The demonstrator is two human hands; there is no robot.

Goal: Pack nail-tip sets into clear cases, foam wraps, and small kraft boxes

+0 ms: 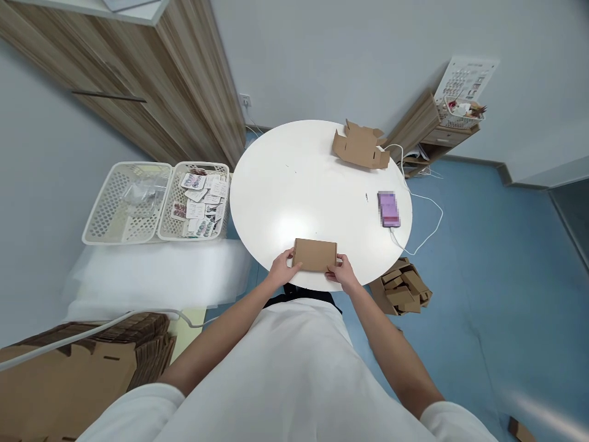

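Note:
A small closed cardboard box (315,255) lies flat at the near edge of the round white table (285,178). My left hand (282,269) grips its left end, thumb on the near corner. At the opposite end my right hand (342,271) holds the box's right side, fingers curled at the near right corner. Farther back on the table sits an unfolded cardboard box blank (361,147) with its flaps raised. To the right rests a phone (389,209) with a blurred purple screen, plugged into a white cable.
Left of the table stand two white plastic baskets; one basket (160,228) holds several carded packs, the other (99,212) clear bags. Stacked flat cardboard (105,362) is at lower left. A carton of small boxes (402,288) stands on the floor at right. A cable (432,230) loops past the table edge.

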